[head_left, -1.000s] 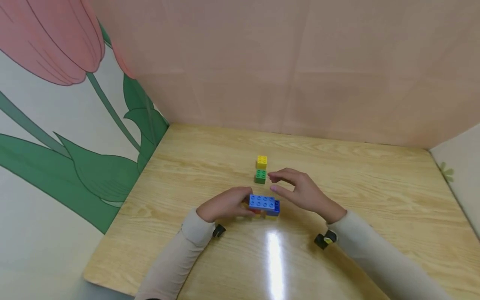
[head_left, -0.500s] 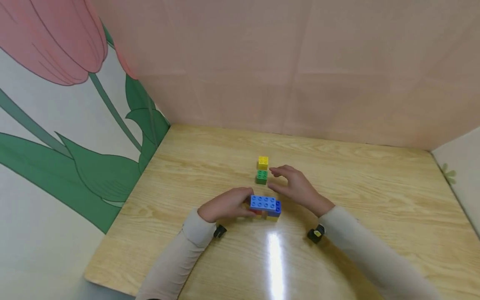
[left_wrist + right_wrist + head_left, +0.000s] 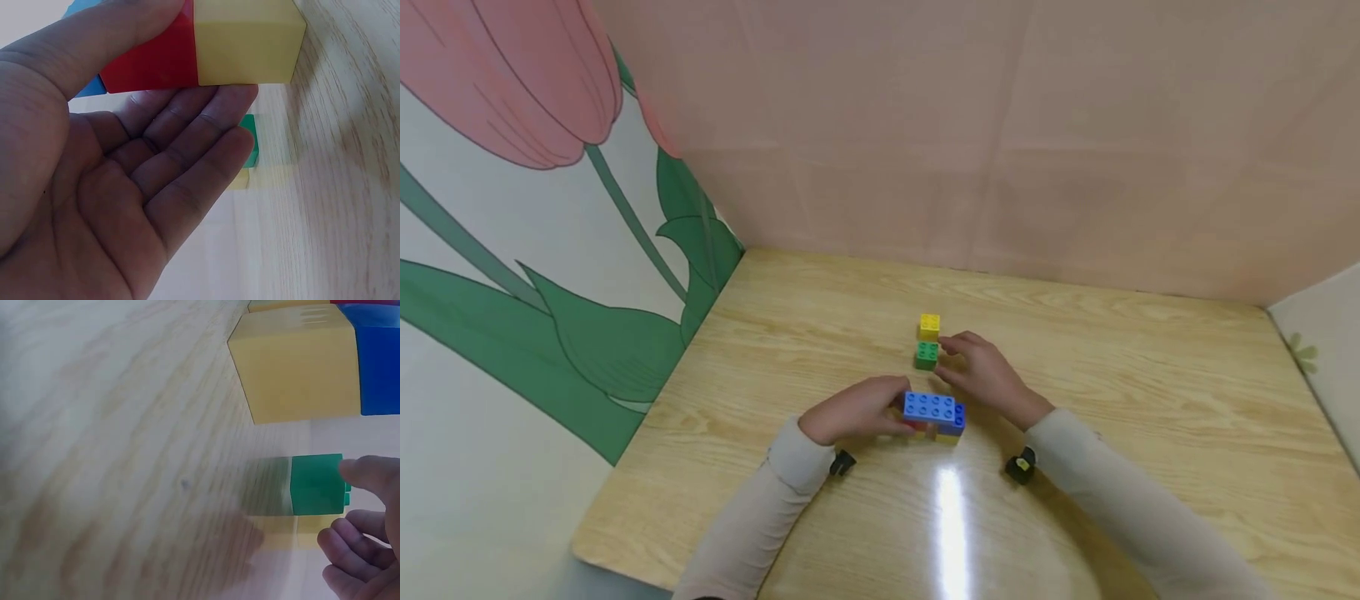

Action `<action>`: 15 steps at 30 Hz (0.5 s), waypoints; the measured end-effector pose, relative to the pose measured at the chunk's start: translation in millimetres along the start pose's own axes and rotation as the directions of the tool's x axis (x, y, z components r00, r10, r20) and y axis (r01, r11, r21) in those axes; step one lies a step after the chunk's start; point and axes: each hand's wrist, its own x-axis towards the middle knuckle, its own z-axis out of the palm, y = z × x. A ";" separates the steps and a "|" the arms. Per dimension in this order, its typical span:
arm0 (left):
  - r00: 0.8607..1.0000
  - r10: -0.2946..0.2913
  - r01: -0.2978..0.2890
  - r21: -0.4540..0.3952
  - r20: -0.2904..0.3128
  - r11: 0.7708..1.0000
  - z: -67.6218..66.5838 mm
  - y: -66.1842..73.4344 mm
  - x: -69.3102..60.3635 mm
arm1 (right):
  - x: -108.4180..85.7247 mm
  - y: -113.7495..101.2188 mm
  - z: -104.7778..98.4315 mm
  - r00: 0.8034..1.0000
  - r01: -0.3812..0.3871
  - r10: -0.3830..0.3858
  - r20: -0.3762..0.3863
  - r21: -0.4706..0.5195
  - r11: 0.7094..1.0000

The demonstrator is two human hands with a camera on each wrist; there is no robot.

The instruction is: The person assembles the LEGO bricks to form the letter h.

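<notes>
My left hand [image 3: 857, 410] holds a small build of toy building bricks, its thumb on the red brick [image 3: 153, 65] and fingers on the far side. That red brick sits on a yellow brick [image 3: 247, 50]. A light blue brick [image 3: 929, 407] with studs lies across the top. At the right side of the build, a dark blue brick [image 3: 380, 369] stands on another yellow brick [image 3: 300, 369]. Beyond the build, my right hand [image 3: 992, 375] is beside a loose green brick [image 3: 927, 356], thumb and fingers parted. Whether the thumb touches it, I cannot tell.
A loose yellow brick [image 3: 929, 327] stands just behind the green one on the wooden table [image 3: 820, 317]. A pink wall [image 3: 880, 150] closes off the back, and a wall with a painted tulip [image 3: 542, 83] is at the left.
My right hand has moved left, closer to the green brick. The left hand stays on the build, and the head view has shifted slightly.
</notes>
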 end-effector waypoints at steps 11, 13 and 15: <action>1.000 -0.016 0.016 -0.015 -0.005 1.000 0.1 0.0 -1.4 | 4.3 -2.2 4.6 0.997 -0.083 0.083 0.001 0.025 0.996; 1.000 -0.013 0.013 -0.015 -0.003 1.000 -0.7 0.4 -0.7 | 4.8 -2.1 4.4 0.996 -0.093 0.093 0.001 0.026 0.995; 1.000 -0.009 0.009 -0.010 -0.004 1.000 -1.9 1.1 -0.4 | 5.5 -2.3 3.9 0.995 -0.096 0.096 0.001 0.025 0.995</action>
